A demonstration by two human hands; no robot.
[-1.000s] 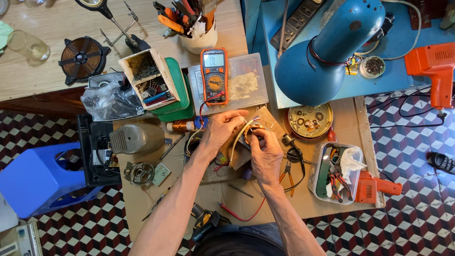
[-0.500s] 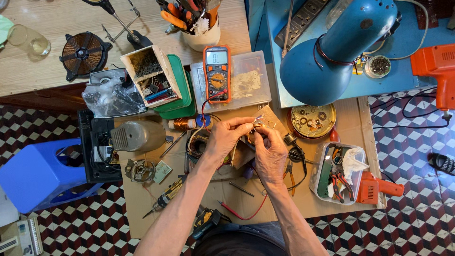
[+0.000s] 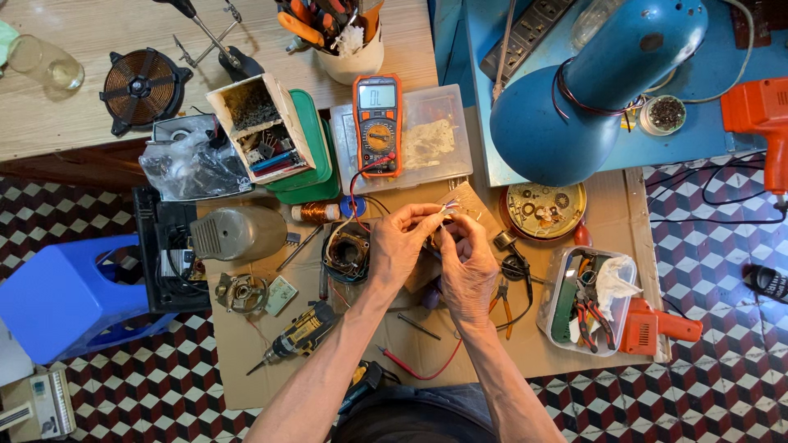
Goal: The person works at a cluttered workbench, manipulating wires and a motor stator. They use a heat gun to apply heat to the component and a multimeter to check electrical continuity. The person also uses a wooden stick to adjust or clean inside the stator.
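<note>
**Bench inspection: both hands closed on a wire bundle at mid-bench**

Head view. Checkered floor tiles surround a low work surface covered with a cardboard sheet (image 3: 271, 361), crowded with tools. Compared with the frames a second and half a second earlier, the two hands have drawn closer together and risen slightly toward the meter; the camera has also shifted a little. The left hand (image 3: 400, 246) and right hand (image 3: 468, 267) are each pinched on a small bundle of wires (image 3: 446, 210), held between the fingertips above the cardboard, just right of a round motor coil (image 3: 345, 253). Judged from this, fine handling of the wire ends is under way, with no tool taken up.

Containers:
- White cup (image 3: 355, 59) at the top: pliers and other handled tools, standing upright.
- Open cardboard box (image 3: 261, 125), tilted: small dark parts, contents not clearly legible.
- Clear lidded box (image 3: 427, 139): pale contents; an orange multimeter (image 3: 377, 123) lies on its left side.
- Clear tub (image 3: 587, 299) at right: pliers, a white rag.

Nearby lie a cordless screwdriver (image 3: 300, 335) and a blue lamp (image 3: 591, 86).
</note>
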